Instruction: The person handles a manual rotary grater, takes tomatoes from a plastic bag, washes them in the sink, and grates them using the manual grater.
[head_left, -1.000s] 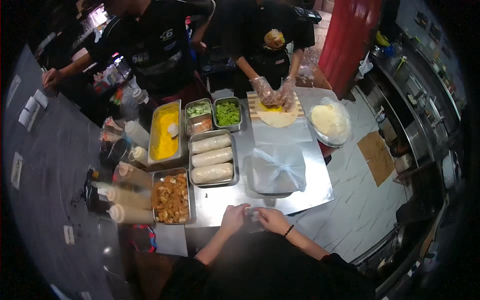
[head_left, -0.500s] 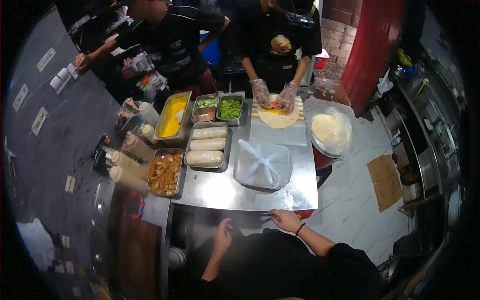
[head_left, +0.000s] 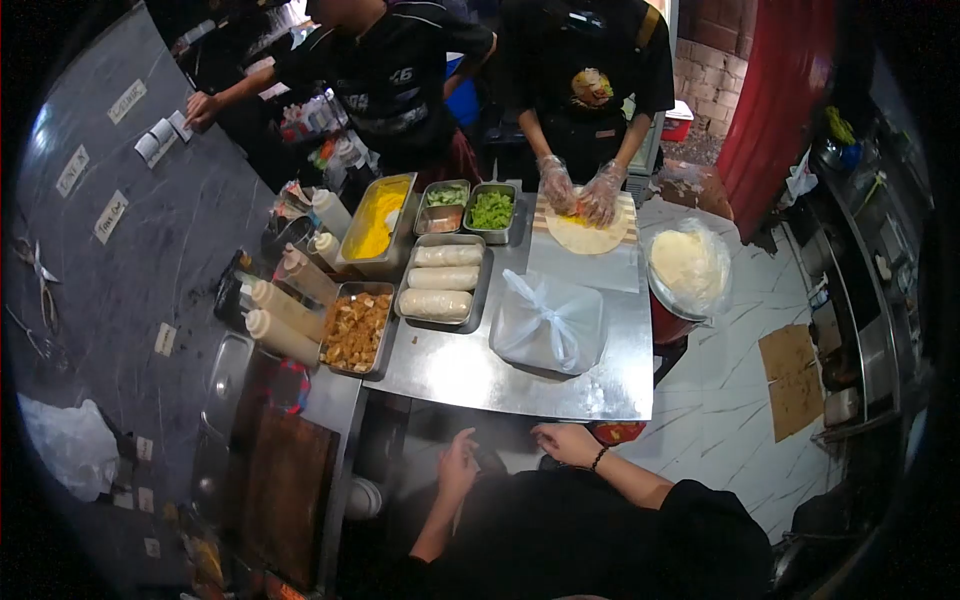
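My left hand (head_left: 458, 466) is raised below the front edge of the steel table (head_left: 440, 380), holding nothing, its fingers loosely apart. My right hand (head_left: 568, 444), with a dark beaded bracelet (head_left: 599, 459) at the wrist, hangs just off that same edge; its fingers point left, slightly bent and holding nothing. Closest to my hands on the table is a knotted white plastic bag (head_left: 548, 322) around a box-like shape. Left of the bag, three rolled wraps (head_left: 444, 278) lie in a metal tray, beside a pan of browned chopped meat (head_left: 356, 332).
Across the table, a co-worker's gloved hands (head_left: 582, 192) fold a filled flatbread (head_left: 585, 236) on a striped board. A second person reaches toward the dark counter (head_left: 110, 290). Sauce bottles (head_left: 282, 338), a yellow-filled pan (head_left: 378, 222), lettuce (head_left: 491, 210) and bagged flatbreads (head_left: 690, 266) stand around.
The view has shifted, so the table and people appear further right. The co-worker's gloved hands have closed further over the flatbread's filling. My left hand's fingers have risen slightly.
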